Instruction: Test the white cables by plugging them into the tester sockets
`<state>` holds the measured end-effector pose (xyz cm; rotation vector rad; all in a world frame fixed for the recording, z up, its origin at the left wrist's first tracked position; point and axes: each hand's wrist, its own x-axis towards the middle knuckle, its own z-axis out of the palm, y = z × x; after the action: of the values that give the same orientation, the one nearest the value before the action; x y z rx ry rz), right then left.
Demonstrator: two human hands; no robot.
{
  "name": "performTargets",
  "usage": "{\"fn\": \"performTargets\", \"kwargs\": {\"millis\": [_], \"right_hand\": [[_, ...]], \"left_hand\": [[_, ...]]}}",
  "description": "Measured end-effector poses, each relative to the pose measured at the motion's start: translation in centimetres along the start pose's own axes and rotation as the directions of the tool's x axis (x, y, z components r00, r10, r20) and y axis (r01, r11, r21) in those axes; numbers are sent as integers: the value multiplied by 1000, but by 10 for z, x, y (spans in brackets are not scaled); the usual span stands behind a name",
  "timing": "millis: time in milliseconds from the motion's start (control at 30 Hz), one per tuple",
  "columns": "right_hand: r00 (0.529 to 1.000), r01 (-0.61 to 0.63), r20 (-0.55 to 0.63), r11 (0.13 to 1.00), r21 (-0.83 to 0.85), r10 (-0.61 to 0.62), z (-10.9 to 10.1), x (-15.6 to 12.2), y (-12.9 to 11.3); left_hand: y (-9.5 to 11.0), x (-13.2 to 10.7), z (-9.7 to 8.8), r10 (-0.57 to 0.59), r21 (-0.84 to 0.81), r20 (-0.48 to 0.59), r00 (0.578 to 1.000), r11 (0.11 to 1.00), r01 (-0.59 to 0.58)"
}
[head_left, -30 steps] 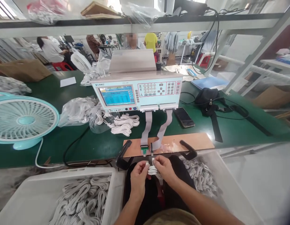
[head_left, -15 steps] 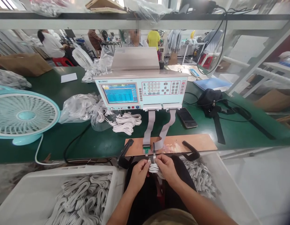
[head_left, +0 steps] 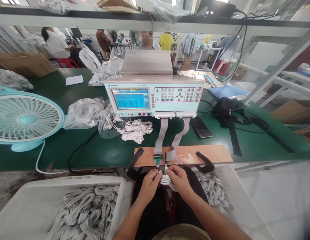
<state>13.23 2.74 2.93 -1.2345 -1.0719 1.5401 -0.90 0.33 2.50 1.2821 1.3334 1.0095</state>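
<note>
My left hand (head_left: 149,184) and my right hand (head_left: 178,179) are both closed on one coiled white cable (head_left: 166,180), each pinching a plug end. The ends sit just below two small connectors (head_left: 161,161) at the front edge of a brown board (head_left: 210,152). Two grey ribbon cables (head_left: 164,138) run from those connectors up to a pale tester (head_left: 154,97) with a blue screen and keypad on the green bench (head_left: 57,146).
A white bin (head_left: 32,203) of coiled white cables stands at my lower left, another bin (head_left: 215,191) at the lower right. On the bench lie a turquoise fan (head_left: 24,120), bagged cables (head_left: 84,113), loose cables (head_left: 136,130), a phone (head_left: 201,127) and a black bag (head_left: 225,106). People work behind.
Both hands with the cable have edged up toward the connectors on the board's edge; the view has shifted slightly. Nothing else has moved.
</note>
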Motion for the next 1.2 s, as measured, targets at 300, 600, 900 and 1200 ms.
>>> {"fn": "performTargets", "kwargs": {"millis": [300, 600, 900, 1200], "right_hand": [[986, -146, -45, 964, 221, 160, 10, -1, -6], [987, -120, -66, 951, 284, 144, 13, -2, -2], [987, -113, -65, 917, 382, 149, 15, 1, 3], [992, -96, -47, 939, 330, 118, 11, 0, 2]], "left_hand": [[1, 0, 1, 45, 40, -145, 988, 998, -40], [-5, 1, 11, -85, -138, -309, 947, 989, 44], [-11, 1, 12, -36, -110, -312, 949, 994, 1], [-15, 5, 24, -142, -330, -385, 912, 944, 8]]}}
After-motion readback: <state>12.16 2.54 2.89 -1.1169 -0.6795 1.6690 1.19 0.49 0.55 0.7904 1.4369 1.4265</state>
